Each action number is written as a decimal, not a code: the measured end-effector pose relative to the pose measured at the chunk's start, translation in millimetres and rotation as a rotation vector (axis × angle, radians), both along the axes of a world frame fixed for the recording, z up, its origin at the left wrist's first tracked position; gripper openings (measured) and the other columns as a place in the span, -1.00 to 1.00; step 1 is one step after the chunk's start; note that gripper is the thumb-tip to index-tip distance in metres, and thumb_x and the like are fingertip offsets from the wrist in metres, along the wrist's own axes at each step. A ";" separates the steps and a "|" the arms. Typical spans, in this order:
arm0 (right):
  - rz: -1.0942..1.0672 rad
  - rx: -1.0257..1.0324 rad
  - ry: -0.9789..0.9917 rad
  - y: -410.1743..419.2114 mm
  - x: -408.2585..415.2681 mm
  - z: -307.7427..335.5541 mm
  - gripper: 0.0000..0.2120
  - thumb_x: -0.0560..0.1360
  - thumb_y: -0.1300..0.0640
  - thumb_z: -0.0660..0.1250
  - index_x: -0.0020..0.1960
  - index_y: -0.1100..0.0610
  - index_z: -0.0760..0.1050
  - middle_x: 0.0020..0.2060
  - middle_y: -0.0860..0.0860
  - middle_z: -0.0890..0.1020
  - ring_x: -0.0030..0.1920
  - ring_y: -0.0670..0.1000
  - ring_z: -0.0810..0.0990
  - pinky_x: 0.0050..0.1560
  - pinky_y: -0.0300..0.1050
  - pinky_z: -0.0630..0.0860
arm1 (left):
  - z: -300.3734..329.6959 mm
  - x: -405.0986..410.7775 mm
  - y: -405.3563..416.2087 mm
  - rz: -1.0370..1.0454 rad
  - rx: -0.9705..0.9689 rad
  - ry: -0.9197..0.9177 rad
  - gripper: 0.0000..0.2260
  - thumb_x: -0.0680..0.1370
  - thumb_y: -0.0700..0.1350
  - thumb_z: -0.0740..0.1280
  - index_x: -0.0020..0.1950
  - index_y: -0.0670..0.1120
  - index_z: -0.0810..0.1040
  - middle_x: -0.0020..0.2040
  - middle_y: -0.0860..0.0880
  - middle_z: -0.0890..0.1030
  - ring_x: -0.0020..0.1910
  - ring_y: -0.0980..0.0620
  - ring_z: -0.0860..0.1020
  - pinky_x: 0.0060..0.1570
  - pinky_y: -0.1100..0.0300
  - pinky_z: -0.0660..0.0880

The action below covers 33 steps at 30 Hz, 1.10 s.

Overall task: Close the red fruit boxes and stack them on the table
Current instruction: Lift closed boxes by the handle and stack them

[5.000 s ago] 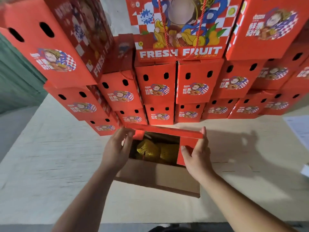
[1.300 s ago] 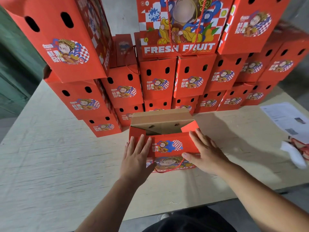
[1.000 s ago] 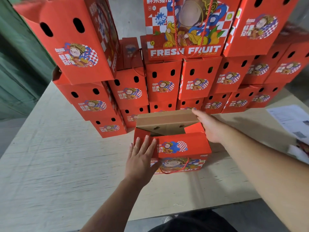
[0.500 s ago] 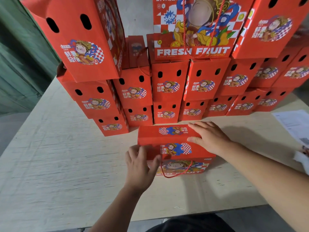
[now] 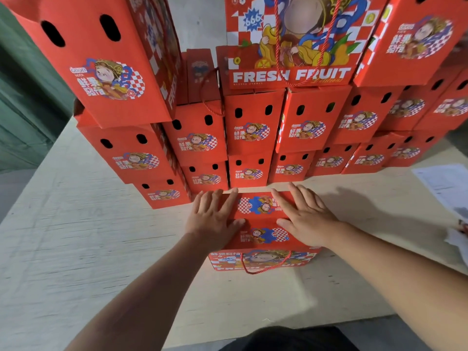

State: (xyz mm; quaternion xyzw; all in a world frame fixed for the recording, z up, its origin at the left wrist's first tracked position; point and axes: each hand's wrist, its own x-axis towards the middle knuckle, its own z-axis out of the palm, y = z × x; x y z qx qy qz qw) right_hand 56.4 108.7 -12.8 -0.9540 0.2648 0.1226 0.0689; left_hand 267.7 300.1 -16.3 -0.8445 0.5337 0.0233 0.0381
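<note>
A red box (image 5: 263, 234) lies on the table (image 5: 76, 249), just in front of the stack (image 5: 253, 138), its rope handle (image 5: 263, 267) hanging down the near face. The lid is seen folded down flat across the top. The left hand (image 5: 214, 220) is laid palm-down on the left part of the lid, fingers straight and slightly spread, tips reaching the far edge. The right hand (image 5: 306, 219) is laid flat on the right part, fingers straight and apart too. Nothing is gripped by either hand; pressure is judged to be applied from above so the flaps are seated and the lid held shut (both sides pressed at once so it does not spring up on one end). The box is placed close to the stack, probably so a short lift gets it into place. Closing looks done or nearly done; whether a tuck tab is fully engaged cannot be told, being hidden under the palms. Stacking of this box is not yet done. For that, a hold at the two ends would be needed. A sheet of paper (image 5: 445, 186) lies at the right table edge, well apart from the box.
</note>
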 end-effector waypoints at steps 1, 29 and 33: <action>-0.008 0.042 0.028 -0.7 1.8 2.0 -0.26 0.56 -0.50 -0.15 0.46 -0.36 -0.61 0.57 0.02 -0.51 0.57 0.10 -0.52 0.50 0.06 -0.43 | 1.5 0.4 -1.8 -0.010 0.017 0.035 -0.11 0.42 0.58 -0.42 0.66 0.16 -0.27 0.67 -0.15 0.10 0.63 -0.24 0.06 0.62 -0.19 -0.12; -0.079 0.175 -0.092 56.3 -24.1 32.0 -0.07 0.55 -0.46 0.13 0.68 -0.05 -0.20 0.65 -0.07 -0.27 0.64 0.05 -0.28 0.62 0.10 -0.14 | -9.5 -44.2 28.4 0.103 -0.398 0.179 -0.31 0.63 0.42 0.02 0.66 0.08 0.24 0.67 0.00 0.18 0.67 -0.13 0.05 0.63 -0.22 0.00; 0.059 -0.071 -0.580 83.4 -40.5 35.2 -0.58 0.53 -0.23 0.28 0.25 0.02 0.51 0.17 -0.05 0.45 0.15 0.12 0.49 0.12 0.13 0.53 | -22.8 -50.2 45.8 -0.049 -0.677 -0.008 -0.54 0.64 0.31 0.21 0.29 -0.02 0.52 0.22 -0.09 0.46 0.12 -0.24 0.49 0.22 -0.12 0.37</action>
